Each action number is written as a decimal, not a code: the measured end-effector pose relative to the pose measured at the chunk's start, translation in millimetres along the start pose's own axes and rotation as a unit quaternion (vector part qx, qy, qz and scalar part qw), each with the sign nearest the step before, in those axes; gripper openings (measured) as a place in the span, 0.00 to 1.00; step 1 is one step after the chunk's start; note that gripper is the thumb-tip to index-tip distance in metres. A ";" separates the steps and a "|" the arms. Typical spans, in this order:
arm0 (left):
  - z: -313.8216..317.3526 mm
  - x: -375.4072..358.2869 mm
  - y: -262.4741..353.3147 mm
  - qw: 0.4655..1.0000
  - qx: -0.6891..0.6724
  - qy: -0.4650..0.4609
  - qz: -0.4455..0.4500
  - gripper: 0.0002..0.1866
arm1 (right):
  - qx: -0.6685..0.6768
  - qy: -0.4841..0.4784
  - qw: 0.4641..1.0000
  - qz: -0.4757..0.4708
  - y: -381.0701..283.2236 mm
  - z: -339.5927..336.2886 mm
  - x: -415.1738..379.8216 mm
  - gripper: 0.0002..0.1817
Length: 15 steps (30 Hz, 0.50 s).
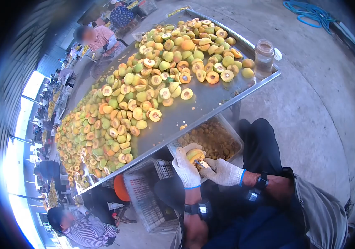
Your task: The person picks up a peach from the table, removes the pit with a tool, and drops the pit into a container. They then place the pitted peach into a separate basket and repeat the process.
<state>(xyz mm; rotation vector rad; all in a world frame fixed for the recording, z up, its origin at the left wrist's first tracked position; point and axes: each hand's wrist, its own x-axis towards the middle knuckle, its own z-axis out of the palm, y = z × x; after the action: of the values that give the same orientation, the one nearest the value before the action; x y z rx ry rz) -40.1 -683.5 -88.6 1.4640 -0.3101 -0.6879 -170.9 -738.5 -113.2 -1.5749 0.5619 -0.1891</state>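
Both hands wear white knit gloves and meet just off the near edge of the metal table. My left hand (187,168) is closed round a yellow-orange fruit half (195,155). My right hand (226,171) is closed beside it, its fingertips at a small metal tool (199,162) that touches the fruit's cut face. The tool's handle is hidden in the right glove. Below the hands' far side is a clear plastic bin (236,139) with brown pits or scraps in it.
Halved fruits (144,89) cover much of the metal table (177,114). A clear jar (264,58) stands at its right corner. An empty plastic crate (144,199) is at the lower left. Co-workers (107,39) sit at the far side and left. A blue hose (310,14) lies on the floor.
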 end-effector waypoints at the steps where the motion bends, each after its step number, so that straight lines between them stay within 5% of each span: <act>1: -0.1 0.0 -0.2 1.000 0.000 0.000 0.000 0.33 | 0.002 -0.009 1.000 -0.002 -0.5 -1.5 -0.4 0.19; 10: -1.7 5.7 -10.1 0.999 -0.010 0.014 -0.029 0.36 | -0.016 -0.021 1.000 -0.015 -1.1 -12.0 0.9 0.20; 15: -4.2 -3.7 -4.7 0.994 0.031 -0.078 0.068 0.35 | -0.017 -0.061 0.997 -0.035 3.9 -22.5 0.0 0.21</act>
<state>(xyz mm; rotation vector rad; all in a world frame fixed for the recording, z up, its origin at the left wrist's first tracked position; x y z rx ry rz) -41.7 -677.7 -92.8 1.4359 -0.5522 -0.6881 -182.0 -758.4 -114.8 -1.6284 0.4163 -0.1357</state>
